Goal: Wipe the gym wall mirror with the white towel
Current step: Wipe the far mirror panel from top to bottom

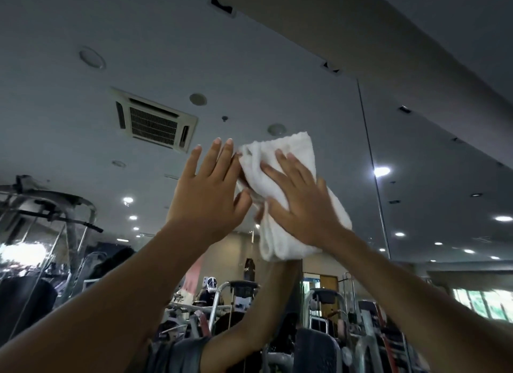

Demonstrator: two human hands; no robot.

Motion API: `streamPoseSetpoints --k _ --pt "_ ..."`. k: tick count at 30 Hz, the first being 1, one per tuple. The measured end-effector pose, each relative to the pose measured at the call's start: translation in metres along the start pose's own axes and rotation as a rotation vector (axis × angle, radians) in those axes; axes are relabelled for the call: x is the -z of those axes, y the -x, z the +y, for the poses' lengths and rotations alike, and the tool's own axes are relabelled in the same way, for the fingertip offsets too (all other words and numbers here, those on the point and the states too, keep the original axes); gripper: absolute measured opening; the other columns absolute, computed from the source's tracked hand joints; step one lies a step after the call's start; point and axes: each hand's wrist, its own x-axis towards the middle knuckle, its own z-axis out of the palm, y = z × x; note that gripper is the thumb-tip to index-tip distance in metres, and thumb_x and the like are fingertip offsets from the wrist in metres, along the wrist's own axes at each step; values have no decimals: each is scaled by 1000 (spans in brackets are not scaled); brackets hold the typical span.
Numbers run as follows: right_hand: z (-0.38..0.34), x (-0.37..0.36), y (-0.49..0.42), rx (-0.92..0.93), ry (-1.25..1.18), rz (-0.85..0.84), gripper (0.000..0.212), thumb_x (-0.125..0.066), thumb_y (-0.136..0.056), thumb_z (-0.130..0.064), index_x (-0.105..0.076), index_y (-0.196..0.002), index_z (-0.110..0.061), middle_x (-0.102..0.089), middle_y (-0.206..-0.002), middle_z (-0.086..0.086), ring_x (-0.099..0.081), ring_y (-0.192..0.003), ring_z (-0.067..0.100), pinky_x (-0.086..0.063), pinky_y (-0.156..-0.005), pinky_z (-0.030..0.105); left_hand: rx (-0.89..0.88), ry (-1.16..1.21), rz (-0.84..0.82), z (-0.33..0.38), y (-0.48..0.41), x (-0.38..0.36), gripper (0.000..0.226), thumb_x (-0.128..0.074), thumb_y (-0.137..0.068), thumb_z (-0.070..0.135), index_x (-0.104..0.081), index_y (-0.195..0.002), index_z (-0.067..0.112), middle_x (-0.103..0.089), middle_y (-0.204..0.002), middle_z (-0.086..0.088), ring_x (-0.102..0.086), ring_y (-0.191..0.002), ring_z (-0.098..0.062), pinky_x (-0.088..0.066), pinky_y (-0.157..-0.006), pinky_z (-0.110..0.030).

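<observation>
Mirror (69,108) spans the view, seen from below, and reflects a grey ceiling. At its left a cable machine (52,208) shows in reflection, and right of that a square vent (155,124). The left hand (206,195) is raised flat toward the glass, fingers straight and together, grasping nothing. Its thumb lies just beside the left edge of the towel (291,153); whether they touch is unclear. The towel, white and folded thick, sits high on the glass at centre. The right hand (304,206) presses it against the mirror, palm flat and fingers spread straight, not curled round it. Further right a thin seam (370,161) runs down the glass, with a lit lamp (382,171) beside it.
</observation>
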Motion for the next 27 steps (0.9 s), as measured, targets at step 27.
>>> streamPoseSetpoints --k 27 --pt "-11 -5 5 -221 13 33 66 -33 -95 -54 -14 -157 -41 -8 -168 1 -9 -154 26 -22 -113 60 -20 -47 38 6 27 -5 74 -13 -95 46 -29 -155 5 -23 -163 -20 -18 -153 -34 -12 -123 -55"
